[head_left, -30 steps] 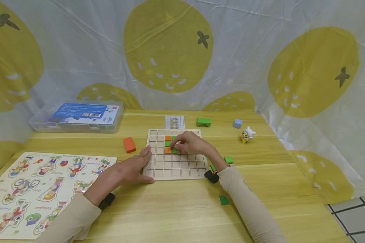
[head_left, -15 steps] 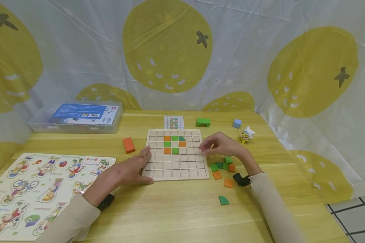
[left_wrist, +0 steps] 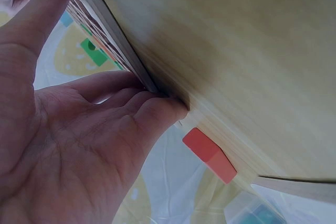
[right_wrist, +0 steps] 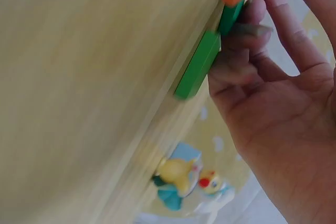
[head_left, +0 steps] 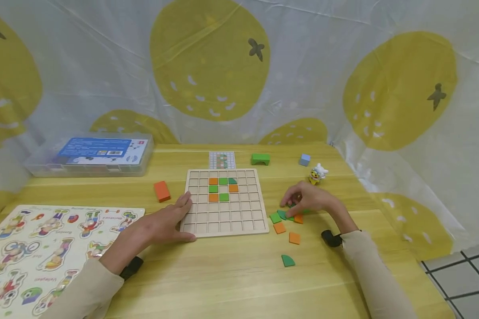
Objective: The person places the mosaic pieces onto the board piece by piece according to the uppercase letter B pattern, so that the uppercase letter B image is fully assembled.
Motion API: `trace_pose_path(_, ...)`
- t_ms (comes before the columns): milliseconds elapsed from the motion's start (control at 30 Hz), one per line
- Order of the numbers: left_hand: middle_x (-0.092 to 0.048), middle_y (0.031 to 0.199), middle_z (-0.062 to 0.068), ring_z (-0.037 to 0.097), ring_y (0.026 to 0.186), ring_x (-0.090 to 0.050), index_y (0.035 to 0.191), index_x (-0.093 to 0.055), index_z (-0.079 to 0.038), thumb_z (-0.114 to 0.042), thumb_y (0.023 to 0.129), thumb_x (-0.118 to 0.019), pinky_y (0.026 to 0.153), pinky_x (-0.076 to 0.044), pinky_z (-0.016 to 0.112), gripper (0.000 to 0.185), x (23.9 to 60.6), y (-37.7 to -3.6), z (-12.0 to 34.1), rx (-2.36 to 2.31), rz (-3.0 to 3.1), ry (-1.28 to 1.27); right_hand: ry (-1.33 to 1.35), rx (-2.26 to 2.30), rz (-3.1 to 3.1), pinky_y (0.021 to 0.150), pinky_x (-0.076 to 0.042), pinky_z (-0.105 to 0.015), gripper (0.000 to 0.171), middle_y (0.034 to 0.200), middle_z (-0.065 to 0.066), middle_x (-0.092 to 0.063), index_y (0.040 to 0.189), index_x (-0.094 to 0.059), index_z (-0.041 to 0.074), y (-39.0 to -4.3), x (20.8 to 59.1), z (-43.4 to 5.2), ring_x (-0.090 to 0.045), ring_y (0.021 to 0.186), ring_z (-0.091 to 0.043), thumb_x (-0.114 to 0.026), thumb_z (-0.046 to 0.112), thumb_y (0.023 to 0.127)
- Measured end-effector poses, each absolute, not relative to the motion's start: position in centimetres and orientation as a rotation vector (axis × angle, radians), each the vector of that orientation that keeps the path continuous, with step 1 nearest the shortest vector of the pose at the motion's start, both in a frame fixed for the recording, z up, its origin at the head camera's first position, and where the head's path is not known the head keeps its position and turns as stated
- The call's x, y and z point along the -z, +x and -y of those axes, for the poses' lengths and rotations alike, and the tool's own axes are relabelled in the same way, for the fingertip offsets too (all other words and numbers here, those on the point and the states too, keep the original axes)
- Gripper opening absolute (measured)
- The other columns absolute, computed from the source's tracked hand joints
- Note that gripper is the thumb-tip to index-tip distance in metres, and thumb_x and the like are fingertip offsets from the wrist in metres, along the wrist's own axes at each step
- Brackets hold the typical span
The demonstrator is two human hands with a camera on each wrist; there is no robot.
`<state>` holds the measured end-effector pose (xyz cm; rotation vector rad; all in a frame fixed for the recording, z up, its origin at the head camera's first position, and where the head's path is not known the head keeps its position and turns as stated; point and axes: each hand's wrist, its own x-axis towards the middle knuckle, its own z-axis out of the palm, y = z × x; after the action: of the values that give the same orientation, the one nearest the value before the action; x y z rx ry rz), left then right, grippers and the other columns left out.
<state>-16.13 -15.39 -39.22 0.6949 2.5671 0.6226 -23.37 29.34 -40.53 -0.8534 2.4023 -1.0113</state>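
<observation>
1. Two hands work on the pale wooden surface [head_left: 239, 274]: the left hand [head_left: 159, 223] lies flat with straight, relaxed fingers against the near left edge of the square wooden grid board [head_left: 223, 201], its thumb along the front rim.
2. Seven small tiles, orange and green, sit in the board's far cells.
3. The right hand [head_left: 309, 200] rests just right of the board, fingers curled down onto the loose cluster of green and orange tiles [head_left: 285, 217]; the right wrist view shows fingertips [right_wrist: 247, 30] touching a green square tile [right_wrist: 198, 72], but I cannot tell whether any tile is pinched.
4. An orange square tile [head_left: 294, 238] and a green quarter-round tile [head_left: 288, 260] lie apart, nearer the person.
5. An orange wooden block [head_left: 161, 191] lies left of the board.
6. Farther back stand a green arch block [head_left: 261, 158], a small blue cube [head_left: 304, 159], a little duck figurine [head_left: 316, 173] and a clear plastic box with a blue label [head_left: 89, 153].
7. A cartoon figure puzzle board [head_left: 44, 248] lies at the near left.
</observation>
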Motion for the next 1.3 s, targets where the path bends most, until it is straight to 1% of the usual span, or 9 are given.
trace_pose_path(233, -0.006, 0.177, 0.031, 0.052, 0.161, -0.021, 0.164, -0.022, 0.015, -0.043, 0.096, -0.083, 0.127, -0.027, 0.063, 0.109, 39.2, -16.0, 15.5, -0.634, -2.570, 0.702, -0.792, 0.939, -2.420, 0.066, -0.049, -0.024, 0.016, 0.089, -0.007, -0.072, 0.095, -0.081, 0.002, -23.1, 40.1, -27.6, -0.056, 0.073, -0.015, -0.093, 0.004, 0.084)
trace_pose_path(467, -0.005, 0.177, 0.031, 0.051, 0.161, -0.020, 0.165, -0.021, 0.015, -0.042, 0.096, -0.083, 0.127, -0.027, 0.063, 0.109, 39.1, -15.9, 15.4, -0.625, -2.571, 0.709, -0.823, 0.871, -2.415, 0.066, -0.049, -0.024, 0.015, 0.089, -0.007, -0.068, 0.094, -0.079, 0.002, -22.9, 39.7, -27.2, -0.055, 0.074, -0.015, -0.091, 0.004, 0.085)
trace_pose_path(600, -0.006, 0.176, 0.032, 0.051, 0.161, -0.020, 0.164, -0.022, 0.016, -0.042, 0.096, -0.083, 0.127, -0.027, 0.063, 0.108, 39.2, -16.0, 15.3, -0.627, -2.572, 0.715, -0.871, 0.891, -2.431, 0.069, -0.054, -0.026, 0.011, 0.088, -0.002, -0.072, 0.094, -0.078, 0.004, -23.3, 39.3, -26.8, -0.062, 0.076, -0.016, -0.088, 0.003, 0.089)
trace_pose_path(733, -0.005, 0.177, 0.031, 0.050, 0.161, -0.021, 0.164, -0.021, 0.015, -0.041, 0.096, -0.083, 0.127, -0.026, 0.063, 0.107, 39.2, -16.0, 15.4, -0.621, -2.572, 0.707, -0.950, 0.967, -2.411, 0.066, -0.060, -0.033, 0.003, 0.090, -0.004, -0.078, 0.100, -0.080, 0.004, -24.3, 38.5, -24.7, -0.070, 0.078, -0.025, -0.080, 0.004, 0.097)
trace_pose_path(900, -0.005, 0.177, 0.031, 0.051, 0.161, -0.021, 0.164, -0.021, 0.015, -0.041, 0.097, -0.082, 0.127, -0.026, 0.063, 0.107, 39.1, -16.0, 15.5, -0.626, -2.568, 0.700, -0.977, 1.053, -2.375, 0.057, -0.056, -0.039, 0.014, 0.097, -0.009, -0.080, 0.112, -0.083, 0.000, -25.9, 37.9, -20.1, -0.065, 0.069, -0.037, -0.073, 0.005, 0.103)
trace_pose_path(1000, -0.005, 0.177, 0.031, 0.051, 0.160, -0.021, 0.164, -0.022, 0.016, -0.041, 0.096, -0.083, 0.127, -0.026, 0.063, 0.107, 39.0, -15.9, 15.5, -0.633, -2.565, 0.702, -0.950, 1.064, -2.381, 0.057, -0.055, -0.038, 0.014, 0.091, -0.010, -0.078, 0.111, -0.082, -0.002, -26.6, 38.0, -17.6, -0.063, 0.062, -0.034, -0.074, 0.004, 0.101)
trace_pose_path(1100, -0.005, 0.177, 0.031, 0.051, 0.161, -0.022, 0.164, -0.022, 0.015, -0.042, 0.095, -0.084, 0.127, -0.027, 0.063, 0.108, 38.9, -15.9, 15.3, -0.635, -2.564, 0.693, -0.890, 1.061, -2.405, 0.058, -0.057, -0.038, 0.008, 0.086, -0.010, -0.078, 0.104, -0.081, -0.003, -26.8, 38.2, -15.8, -0.063, 0.061, -0.030, -0.077, 0.002, 0.099)
trace_pose_path(1200, -0.006, 0.177, 0.031, 0.051, 0.161, -0.021, 0.164, -0.023, 0.015, -0.042, 0.095, -0.085, 0.127, -0.027, 0.062, 0.109, 39.0, -15.9, 15.2, -0.628, -2.567, 0.684, -0.856, 1.045, -2.434, 0.058, -0.055, -0.032, 0.004, 0.089, -0.010, -0.080, 0.100, -0.081, -0.003, -26.9, 38.6, -14.9, -0.064, 0.060, -0.028, -0.077, -0.001, 0.098)
trace_pose_path(1300, -0.007, 0.177, 0.031, 0.051, 0.161, -0.020, 0.164, -0.022, 0.016, -0.042, 0.094, -0.085, 0.127, -0.028, 0.062, 0.110, 39.0, -16.0, 15.3, -0.618, -2.569, 0.680, -0.854, 1.011, -2.460, 0.062, -0.055, -0.028, 0.009, 0.095, -0.010, -0.081, 0.102, -0.083, -0.002, -26.9, 39.0, -14.6, -0.068, 0.066, -0.024, -0.076, -0.005, 0.098)
